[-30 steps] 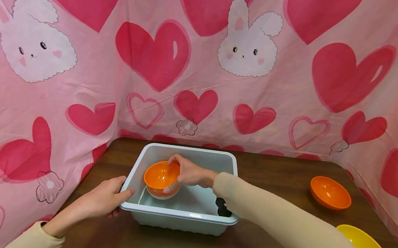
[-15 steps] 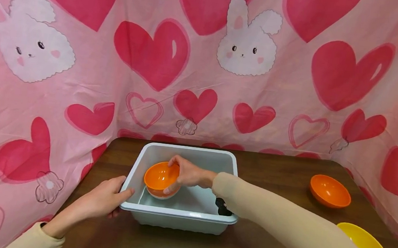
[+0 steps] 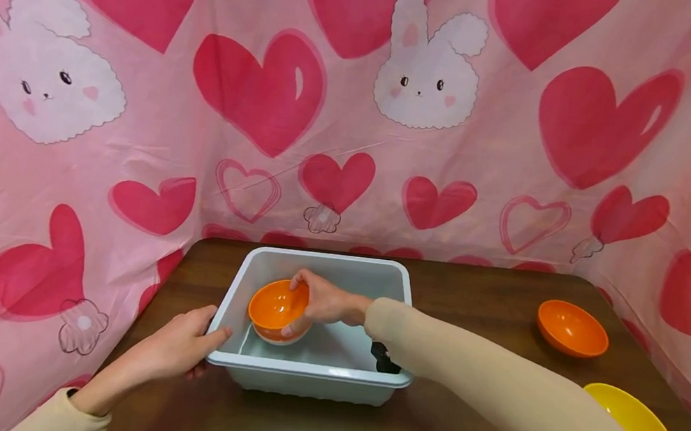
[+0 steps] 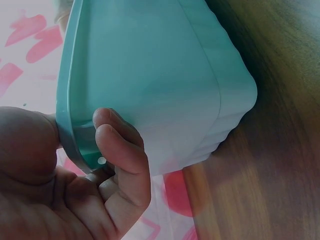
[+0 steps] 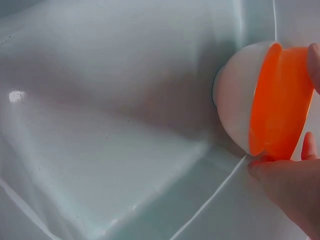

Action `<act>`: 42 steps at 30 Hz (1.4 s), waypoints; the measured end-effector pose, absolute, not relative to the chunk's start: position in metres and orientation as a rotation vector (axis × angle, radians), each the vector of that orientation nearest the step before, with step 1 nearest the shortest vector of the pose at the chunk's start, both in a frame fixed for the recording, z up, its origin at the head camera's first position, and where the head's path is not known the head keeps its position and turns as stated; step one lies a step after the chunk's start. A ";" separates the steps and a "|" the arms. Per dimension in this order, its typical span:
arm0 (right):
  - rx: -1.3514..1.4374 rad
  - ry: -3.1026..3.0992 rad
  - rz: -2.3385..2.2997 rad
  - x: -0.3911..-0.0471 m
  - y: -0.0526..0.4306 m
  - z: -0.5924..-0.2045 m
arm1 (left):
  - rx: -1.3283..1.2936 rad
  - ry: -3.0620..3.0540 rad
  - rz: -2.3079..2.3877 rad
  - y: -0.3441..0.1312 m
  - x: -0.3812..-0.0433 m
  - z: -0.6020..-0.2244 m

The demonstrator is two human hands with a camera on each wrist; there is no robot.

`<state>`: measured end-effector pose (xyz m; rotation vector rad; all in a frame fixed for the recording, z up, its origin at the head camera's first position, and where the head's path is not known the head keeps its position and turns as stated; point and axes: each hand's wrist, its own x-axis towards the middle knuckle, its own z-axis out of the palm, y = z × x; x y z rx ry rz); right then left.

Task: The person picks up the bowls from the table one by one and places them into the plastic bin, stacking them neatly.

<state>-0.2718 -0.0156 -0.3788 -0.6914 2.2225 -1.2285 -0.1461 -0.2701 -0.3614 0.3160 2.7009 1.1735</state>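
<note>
The right hand (image 3: 327,301) grips a glossy round orange bowl (image 3: 272,307) by its right side inside a rectangular grey plastic tub (image 3: 316,370) whose near-left corner the left hand (image 3: 182,342) grips.

Orange bowl (image 3: 273,304) | glossy, opening up | inside grey bin (image 3: 311,386), left side

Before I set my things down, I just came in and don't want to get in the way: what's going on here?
A person is working at a table. Their right hand grips an orange bowl inside a grey tub, with a white rounded underside below it, apparently another bowl. The left hand holds the tub's rim at its left. A second orange bowl and a yellow bowl are outside the tub, to the right.
</note>
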 end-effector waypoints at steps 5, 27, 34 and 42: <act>-0.680 2.223 -1.215 -0.271 -0.016 -0.379 | 0.317 2.700 1.173 -0.269 -0.146 -0.361; -0.674 2.221 -1.182 -0.269 -0.019 -0.380 | 0.327 2.713 1.170 -0.272 -0.147 -0.361; -0.711 2.311 -1.040 -0.268 -0.020 -0.382 | 0.321 2.709 1.158 -0.271 -0.147 -0.360; -0.802 2.396 -0.918 -0.266 -0.019 -0.380 | 0.307 2.697 1.166 -0.271 -0.147 -0.360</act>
